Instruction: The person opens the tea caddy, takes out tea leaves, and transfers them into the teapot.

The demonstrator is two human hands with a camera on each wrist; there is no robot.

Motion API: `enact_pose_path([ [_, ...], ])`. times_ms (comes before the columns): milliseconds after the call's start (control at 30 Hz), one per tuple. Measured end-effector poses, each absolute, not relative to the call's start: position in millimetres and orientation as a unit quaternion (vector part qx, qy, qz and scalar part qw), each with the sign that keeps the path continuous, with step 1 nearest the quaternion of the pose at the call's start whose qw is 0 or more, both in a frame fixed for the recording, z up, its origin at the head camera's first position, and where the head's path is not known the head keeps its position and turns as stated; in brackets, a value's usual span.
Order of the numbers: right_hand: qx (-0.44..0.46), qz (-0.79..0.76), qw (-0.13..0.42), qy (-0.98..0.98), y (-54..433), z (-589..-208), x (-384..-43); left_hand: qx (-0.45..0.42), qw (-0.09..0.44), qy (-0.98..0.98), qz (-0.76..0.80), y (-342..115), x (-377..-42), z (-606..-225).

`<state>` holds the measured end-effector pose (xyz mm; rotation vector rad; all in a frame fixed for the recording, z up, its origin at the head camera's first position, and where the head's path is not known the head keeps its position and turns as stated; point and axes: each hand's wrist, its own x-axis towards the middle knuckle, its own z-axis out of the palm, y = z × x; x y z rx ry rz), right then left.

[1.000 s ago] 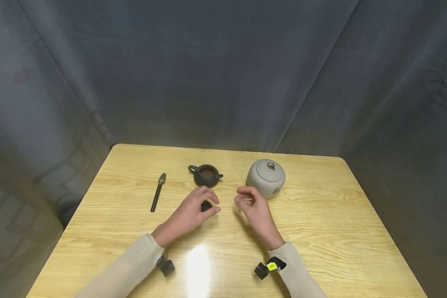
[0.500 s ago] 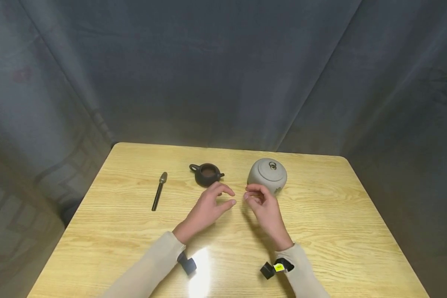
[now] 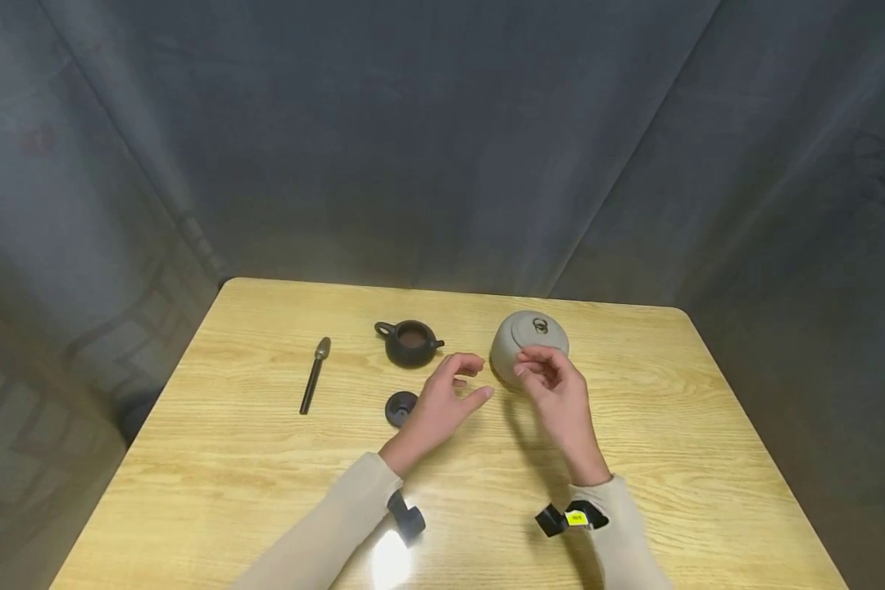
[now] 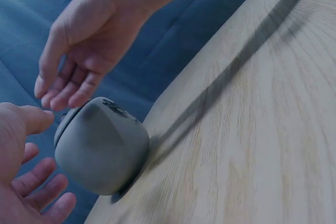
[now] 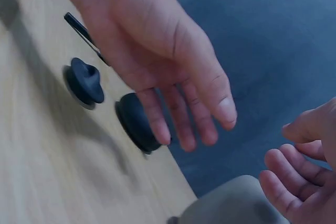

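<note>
A lidded grey jar (image 3: 507, 354) with metal rings on its lid stands at the back right of the table. My right hand (image 3: 560, 406) hovers in front of the jar, fingers loosely bent, holding nothing. To its left, my left hand (image 3: 441, 407) reaches toward the jar with thumb and fingers spread apart and nothing between them. In the left wrist view, both the right hand (image 4: 97, 35) and left-hand fingers (image 4: 39, 182) are apart from the jar (image 4: 100, 150). Beside the left hand lies a round dark lid (image 3: 398, 408); the open dark teapot (image 3: 410, 354) sits behind it.
A slim tool (image 3: 314, 378) with a black handle and a metallic oval head lies on the left of the wooden table (image 3: 192, 459). Dark grey curtains (image 3: 413, 147) hang behind and on both sides of the table.
Both hands have moved right and slightly away from me, toward the jar. The left hand has left the dark lid, which now shows on the table. Jar, teapot and tool stay put.
</note>
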<state>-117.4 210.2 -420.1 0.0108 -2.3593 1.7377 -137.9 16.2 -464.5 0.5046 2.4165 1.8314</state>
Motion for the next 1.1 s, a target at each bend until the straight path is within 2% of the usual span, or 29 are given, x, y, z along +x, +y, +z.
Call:
enact_pose_path([
  [500,0.013,0.542,0.160,-0.825,230.4,-407.7,-130.6,0.141,0.046,0.769,0.621,44.3,-150.3,-475.5],
  [1100,0.047,0.377,0.152,-0.912,256.9,-410.7,-171.1,0.134,0.053,0.804,0.576,70.2,-175.7,-477.5],
])
